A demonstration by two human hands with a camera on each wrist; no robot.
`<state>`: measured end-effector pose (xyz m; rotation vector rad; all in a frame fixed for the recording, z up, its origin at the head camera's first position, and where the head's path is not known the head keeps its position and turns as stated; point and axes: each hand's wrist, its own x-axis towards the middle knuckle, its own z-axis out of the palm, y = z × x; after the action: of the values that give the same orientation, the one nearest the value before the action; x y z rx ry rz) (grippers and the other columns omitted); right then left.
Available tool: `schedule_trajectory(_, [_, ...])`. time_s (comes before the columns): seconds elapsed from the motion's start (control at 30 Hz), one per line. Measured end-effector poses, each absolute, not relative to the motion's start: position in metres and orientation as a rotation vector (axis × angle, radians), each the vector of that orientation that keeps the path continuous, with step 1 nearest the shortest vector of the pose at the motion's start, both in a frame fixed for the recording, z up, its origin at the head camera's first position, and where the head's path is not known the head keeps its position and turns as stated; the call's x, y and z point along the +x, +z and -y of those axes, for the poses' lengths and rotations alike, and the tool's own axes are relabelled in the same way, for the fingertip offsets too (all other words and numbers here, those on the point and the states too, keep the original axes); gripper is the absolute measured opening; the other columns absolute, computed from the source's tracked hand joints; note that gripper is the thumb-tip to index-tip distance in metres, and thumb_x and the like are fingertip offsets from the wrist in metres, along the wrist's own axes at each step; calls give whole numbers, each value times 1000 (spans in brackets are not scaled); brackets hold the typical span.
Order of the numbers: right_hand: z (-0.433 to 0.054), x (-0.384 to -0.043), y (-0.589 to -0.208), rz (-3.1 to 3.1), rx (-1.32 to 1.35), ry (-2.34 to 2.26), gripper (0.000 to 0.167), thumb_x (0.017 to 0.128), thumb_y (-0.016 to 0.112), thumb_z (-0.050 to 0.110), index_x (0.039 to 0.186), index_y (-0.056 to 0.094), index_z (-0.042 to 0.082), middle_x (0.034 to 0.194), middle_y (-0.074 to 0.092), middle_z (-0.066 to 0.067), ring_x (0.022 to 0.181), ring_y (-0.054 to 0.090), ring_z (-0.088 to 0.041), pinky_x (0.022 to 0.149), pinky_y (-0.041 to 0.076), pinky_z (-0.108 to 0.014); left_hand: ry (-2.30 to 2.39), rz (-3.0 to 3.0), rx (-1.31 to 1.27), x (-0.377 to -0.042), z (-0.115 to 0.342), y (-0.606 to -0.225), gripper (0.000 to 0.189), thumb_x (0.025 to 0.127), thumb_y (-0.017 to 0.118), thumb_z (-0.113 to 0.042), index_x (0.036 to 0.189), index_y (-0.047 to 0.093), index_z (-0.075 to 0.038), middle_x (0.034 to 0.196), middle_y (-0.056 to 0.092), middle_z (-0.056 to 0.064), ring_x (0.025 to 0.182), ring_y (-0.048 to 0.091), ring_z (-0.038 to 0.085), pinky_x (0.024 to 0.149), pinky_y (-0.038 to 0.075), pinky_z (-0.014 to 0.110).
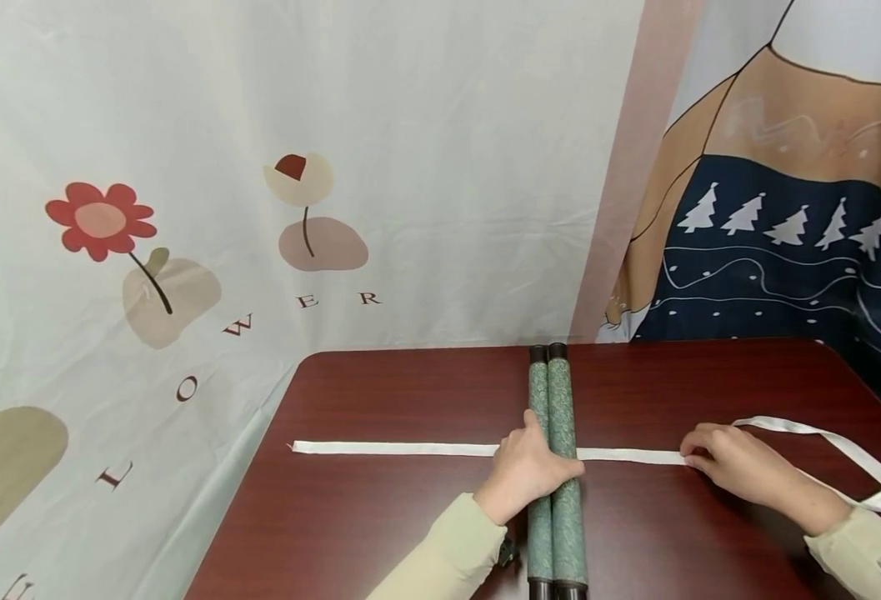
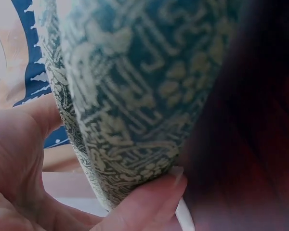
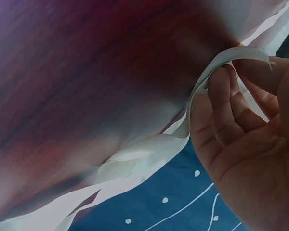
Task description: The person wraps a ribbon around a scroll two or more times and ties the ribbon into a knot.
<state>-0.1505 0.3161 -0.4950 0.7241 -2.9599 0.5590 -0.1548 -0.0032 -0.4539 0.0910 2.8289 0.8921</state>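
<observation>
Two rolled scrolls (image 1: 568, 529) in green patterned cloth with dark end knobs lie side by side, pointing away from me. My left hand (image 1: 524, 463) grips the pair near the middle, its thumb reaching over to the right side. In the left wrist view the patterned roll (image 2: 130, 96) fills the space beside the thumb (image 2: 149, 202). A white ribbon (image 1: 402, 448) stretches across the table, passing under the scrolls. To their right, my right hand (image 1: 740, 462) pinches the ribbon (image 3: 144, 151) between thumb and fingers. Its free length loops behind that hand.
The dark red wooden table (image 1: 350, 517) has rounded far corners. Behind it hangs a pale curtain (image 1: 448, 167) printed with flowers and letters. A navy and tan printed cloth (image 1: 770, 275) covers the back right.
</observation>
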Motion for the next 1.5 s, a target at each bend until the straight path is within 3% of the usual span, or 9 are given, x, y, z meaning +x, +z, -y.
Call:
schedule_trajectory(0.3, [-315, -150, -494, 2969, 709, 569, 20, 84, 84, 2, 88, 74, 20, 86, 62, 14, 72, 54, 1, 63, 51, -29, 792, -2895, 52, -154, -7, -460, 94, 66, 90, -44, 138, 49, 1, 92, 70, 19, 87, 70, 38, 74, 56, 47])
schedule_trajectory(0.6, [-317, -150, -494, 2954, 726, 581, 22, 84, 83, 1, 87, 73, 20, 86, 61, 14, 71, 52, 2, 63, 51, -29, 702, -2942, 21, -153, -17, -466, 107, 68, 88, -45, 151, 42, 4, 101, 68, 24, 91, 69, 38, 76, 57, 46])
schedule_trajectory(0.9, [-318, -150, -495, 2961, 724, 585, 21, 84, 84, 2, 88, 74, 20, 86, 62, 14, 72, 53, 1, 63, 51, -29, 697, -2970, 36, -152, -22, -471, 102, 70, 87, -44, 149, 43, 4, 99, 65, 23, 85, 69, 36, 72, 57, 43])
schedule_trajectory(1.07, [-319, -152, -494, 2949, 737, 574, 22, 84, 84, 2, 88, 74, 21, 86, 62, 14, 72, 53, 1, 63, 51, -29, 600, -3006, 90, -152, -19, -470, 97, 76, 86, -57, 145, 51, 0, 96, 67, 19, 82, 70, 34, 67, 55, 41])
schedule_trajectory(1.17, [-320, -152, -494, 2950, 732, 567, 22, 84, 84, 2, 87, 74, 21, 86, 62, 14, 72, 54, 1, 64, 52, -30, 518, -3007, 151, -154, -13, -466, 88, 85, 78, -62, 146, 55, -2, 102, 72, 15, 88, 71, 32, 69, 55, 42])
schedule_trajectory(1.23, [-321, -152, -494, 2955, 724, 568, 22, 84, 84, 2, 87, 74, 22, 86, 62, 14, 72, 53, 1, 63, 52, -30, 508, -3006, 207, -156, -8, -464, 75, 93, 72, -57, 144, 59, -4, 107, 73, 13, 95, 71, 31, 74, 56, 43])
schedule_trajectory(1.33, [-321, -152, -495, 2962, 718, 573, 22, 84, 84, 3, 87, 74, 22, 86, 62, 14, 72, 53, 1, 63, 51, -30, 560, -3029, 334, -158, 3, -465, 44, 102, 65, -35, 133, 67, -3, 107, 72, 12, 98, 69, 30, 79, 57, 45])
schedule_trajectory(1.4, [-320, -152, -496, 2966, 713, 577, 21, 85, 84, 3, 88, 74, 22, 87, 62, 15, 72, 53, 1, 63, 51, -29, 558, -3064, 457, -161, 11, -468, 32, 101, 64, -19, 127, 71, -3, 107, 71, 11, 99, 67, 28, 82, 57, 43])
schedule_trajectory(1.5, [-319, -152, -497, 2972, 708, 583, 21, 85, 84, 4, 88, 74, 22, 87, 62, 14, 72, 53, 2, 63, 51, -29, 519, -3110, 610, -165, 23, -473, 33, 90, 66, -4, 123, 73, -2, 106, 71, 11, 96, 64, 26, 83, 55, 39])
